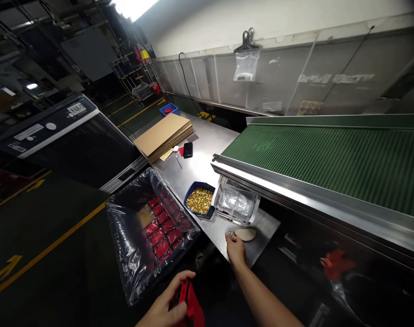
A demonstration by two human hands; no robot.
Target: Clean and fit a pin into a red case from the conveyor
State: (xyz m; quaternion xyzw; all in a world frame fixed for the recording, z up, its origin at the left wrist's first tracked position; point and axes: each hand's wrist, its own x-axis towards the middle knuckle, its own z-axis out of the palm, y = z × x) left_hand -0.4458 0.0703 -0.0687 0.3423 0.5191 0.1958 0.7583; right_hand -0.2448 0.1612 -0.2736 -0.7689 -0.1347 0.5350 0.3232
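My left hand [170,300] is closed round a red case-like part [194,304] with a dark slot along its edge, near the bottom of the view. My right hand [236,250] reaches over the near end of the metal table, with thumb and forefinger pinched together. A tiny shiny bit shows at those fingertips, too small to name. Just right of them lies a beige rounded pad [245,234]. Beyond it stands a clear-fronted dispenser box [236,202] with clear plastic inside. Beside that box, a blue bin [189,210] holds many small gold-coloured pieces [200,200].
Left of the table, a crate lined with black plastic [123,240] holds several wrapped red parts [162,247]. A green conveyor belt [322,159] runs along the right. Farther back on the table are stacked cardboard sheets [162,134] and a black, flat device [188,150].
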